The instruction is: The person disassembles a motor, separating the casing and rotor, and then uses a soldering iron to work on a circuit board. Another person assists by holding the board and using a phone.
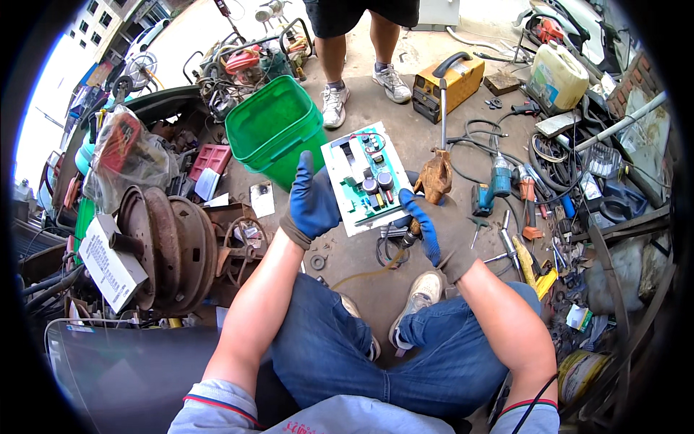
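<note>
A circuit board on a white backing plate is held up in front of my knees. It carries black capacitors and other parts on a green-blue surface. My left hand, in a blue and grey work glove, supports its left edge, thumb raised and fingers partly hidden behind it. My right hand, gloved alike, grips the lower right corner, thumb along the front edge. Just beyond the right hand stands a rusty brown metal piece with a rod rising from it. A green bucket stands beyond my left hand.
A person's legs stand ahead, beside a yellow machine with a handle. Rusty wheel rims are piled at left. At right lie a teal power tool, hoses, a whitish jerrycan and scattered hand tools.
</note>
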`<state>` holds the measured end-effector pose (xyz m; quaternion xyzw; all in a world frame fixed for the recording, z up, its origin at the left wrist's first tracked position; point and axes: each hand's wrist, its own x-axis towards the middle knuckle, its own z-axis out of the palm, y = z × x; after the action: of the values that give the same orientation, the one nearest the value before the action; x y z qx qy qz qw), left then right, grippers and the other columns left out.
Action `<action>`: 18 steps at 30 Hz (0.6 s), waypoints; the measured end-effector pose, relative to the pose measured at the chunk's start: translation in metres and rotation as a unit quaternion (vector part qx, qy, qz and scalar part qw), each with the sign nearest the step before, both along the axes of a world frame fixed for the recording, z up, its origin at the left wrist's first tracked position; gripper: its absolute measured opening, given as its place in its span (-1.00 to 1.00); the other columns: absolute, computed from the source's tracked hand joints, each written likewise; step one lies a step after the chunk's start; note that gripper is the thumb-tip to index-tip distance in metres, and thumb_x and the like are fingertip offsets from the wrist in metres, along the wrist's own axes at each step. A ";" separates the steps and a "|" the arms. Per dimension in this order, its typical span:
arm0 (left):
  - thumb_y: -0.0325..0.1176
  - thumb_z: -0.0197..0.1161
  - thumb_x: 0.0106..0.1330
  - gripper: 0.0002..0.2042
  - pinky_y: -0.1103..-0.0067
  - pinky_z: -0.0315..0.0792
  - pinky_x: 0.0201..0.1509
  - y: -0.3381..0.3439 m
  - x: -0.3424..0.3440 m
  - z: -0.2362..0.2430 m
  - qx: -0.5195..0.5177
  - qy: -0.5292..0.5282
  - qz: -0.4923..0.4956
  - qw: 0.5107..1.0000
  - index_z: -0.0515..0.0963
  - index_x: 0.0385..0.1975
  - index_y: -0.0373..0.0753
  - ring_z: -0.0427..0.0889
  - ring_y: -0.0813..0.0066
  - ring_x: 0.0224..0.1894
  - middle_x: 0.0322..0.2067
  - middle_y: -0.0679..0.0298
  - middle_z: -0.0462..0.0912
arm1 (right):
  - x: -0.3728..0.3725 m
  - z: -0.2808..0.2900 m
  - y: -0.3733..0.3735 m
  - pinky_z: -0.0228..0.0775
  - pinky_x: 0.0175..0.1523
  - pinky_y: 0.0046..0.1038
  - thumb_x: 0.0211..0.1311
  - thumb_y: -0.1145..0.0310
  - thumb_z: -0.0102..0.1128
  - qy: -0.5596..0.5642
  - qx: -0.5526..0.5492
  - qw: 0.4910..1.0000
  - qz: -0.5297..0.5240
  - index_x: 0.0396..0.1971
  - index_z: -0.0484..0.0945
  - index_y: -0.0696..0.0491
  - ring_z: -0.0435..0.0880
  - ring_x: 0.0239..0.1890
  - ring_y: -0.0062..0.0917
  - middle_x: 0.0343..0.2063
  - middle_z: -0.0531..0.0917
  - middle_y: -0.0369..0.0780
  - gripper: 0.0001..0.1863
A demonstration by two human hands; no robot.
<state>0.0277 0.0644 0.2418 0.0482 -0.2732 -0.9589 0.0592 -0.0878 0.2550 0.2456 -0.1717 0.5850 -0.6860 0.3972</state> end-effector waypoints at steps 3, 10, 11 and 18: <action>0.25 -0.02 0.33 -0.26 0.07 0.20 0.37 0.008 -0.007 -0.018 0.237 0.109 -0.044 0.964 0.16 0.37 -0.13 0.38 0.09 0.26 0.29 0.07 0.31 | 0.011 0.005 -0.013 0.40 -0.48 -0.61 0.26 0.19 0.27 -0.003 0.054 0.998 0.011 0.07 0.47 0.18 0.64 -0.48 -0.64 -0.37 0.63 -0.25 -0.51; 0.13 0.02 0.38 -0.39 0.08 0.50 0.12 -0.050 0.010 -0.022 0.003 -0.035 0.114 0.993 0.29 0.27 -0.16 0.59 0.14 0.03 0.10 0.09 0.51 | -0.025 -0.003 0.022 0.50 -0.16 -0.29 0.24 0.13 0.24 0.557 0.189 0.808 0.047 -0.09 0.60 0.05 0.70 -0.31 -0.26 -0.33 0.69 -0.19 -0.64; 0.13 0.03 0.37 -0.39 0.08 0.51 0.10 -0.057 0.018 -0.025 0.036 -0.034 0.104 0.993 0.29 0.27 -0.16 0.59 0.14 0.01 0.10 0.08 0.51 | -0.018 0.008 0.023 0.49 -0.15 -0.28 0.22 0.07 0.24 0.519 0.252 0.809 0.113 -0.11 0.61 0.03 0.69 -0.29 -0.23 -0.33 0.69 -0.16 -0.62; 0.16 -0.01 0.38 -0.42 0.13 0.53 0.05 -0.087 0.048 -0.055 -0.039 -0.085 0.162 0.982 0.44 0.01 -0.32 0.62 0.19 -0.15 -0.25 0.09 0.60 | 0.016 0.054 0.018 0.47 -0.08 -0.20 0.20 -0.34 -0.03 0.501 0.396 0.681 0.359 -0.10 0.58 0.05 0.67 -0.18 -0.18 -0.29 0.69 -0.05 -0.30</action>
<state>0.0755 -0.0223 0.1871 0.1709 -0.3033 -0.9175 0.1923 -0.0720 0.2734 0.2992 -0.5133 0.8072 -0.0074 0.2914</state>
